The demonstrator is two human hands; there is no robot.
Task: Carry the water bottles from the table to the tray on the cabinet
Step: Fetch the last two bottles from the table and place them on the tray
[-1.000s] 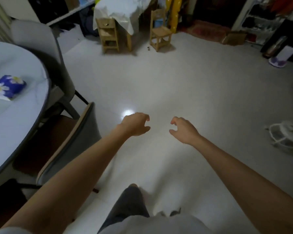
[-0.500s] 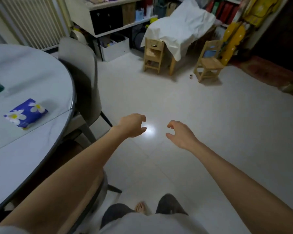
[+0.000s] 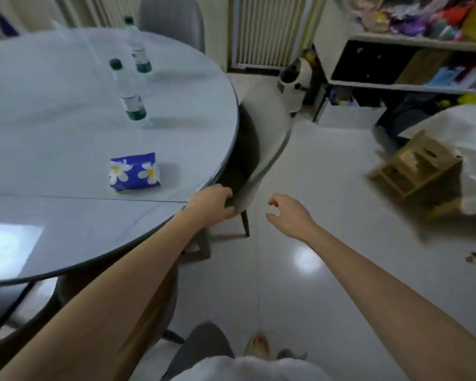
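Note:
Two clear water bottles with green caps and green labels stand upright on the round grey table [image 3: 66,229]. The nearer bottle [image 3: 128,92] is mid-table, the farther bottle [image 3: 136,45] behind it. My left hand [image 3: 210,203] hovers at the table's right edge with loosely curled fingers, holding nothing, well short of the bottles. Over the floor to its right my right hand [image 3: 289,214] is empty too, fingers relaxed. The tray and the cabinet are out of view.
A blue tissue pack with white flowers [image 3: 134,173] lies on the table near the edge. A grey chair [image 3: 261,149] is tucked under the table right by my left hand, another chair [image 3: 173,20] stands behind. Shelves [image 3: 407,61], a small wooden chair [image 3: 415,169] and white tiled floor lie right.
The view has swung left toward the table, bringing the two bottles into sight. Both hands stay empty and stretched forward; the left one now reaches the table's edge.

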